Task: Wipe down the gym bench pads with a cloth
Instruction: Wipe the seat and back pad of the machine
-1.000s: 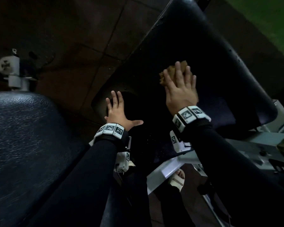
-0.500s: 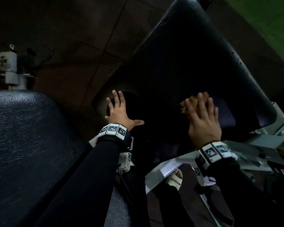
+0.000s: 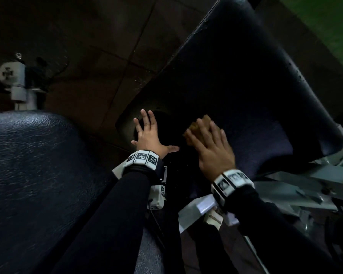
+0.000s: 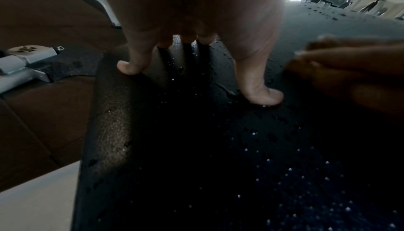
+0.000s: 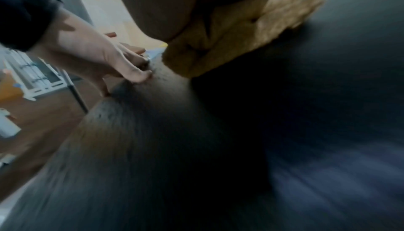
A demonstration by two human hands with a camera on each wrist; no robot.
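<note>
The black bench pad (image 3: 246, 80) slants from the upper right down to the middle; its surface (image 4: 240, 148) carries small water droplets. My left hand (image 3: 149, 135) lies flat on the pad's lower left end with its fingers spread and its fingertips (image 4: 129, 67) touching the vinyl. My right hand (image 3: 210, 143) presses a tan cloth (image 3: 194, 125) flat against the pad just to the right of the left hand. The cloth (image 5: 229, 41) is bunched under the palm and sticks out past the fingers. Both hands' fingers are straight.
A second dark padded seat (image 3: 38, 175) fills the lower left. The grey metal bench frame (image 3: 297, 186) runs under the pad at the right. A grey frame foot (image 3: 16, 80) stands on the dark tiled floor (image 3: 99, 46) at the left. Green flooring (image 3: 325, 22) lies at the top right.
My right hand has slid the cloth down the pad and then left, ending close beside my left hand. The left hand has stayed in place.
</note>
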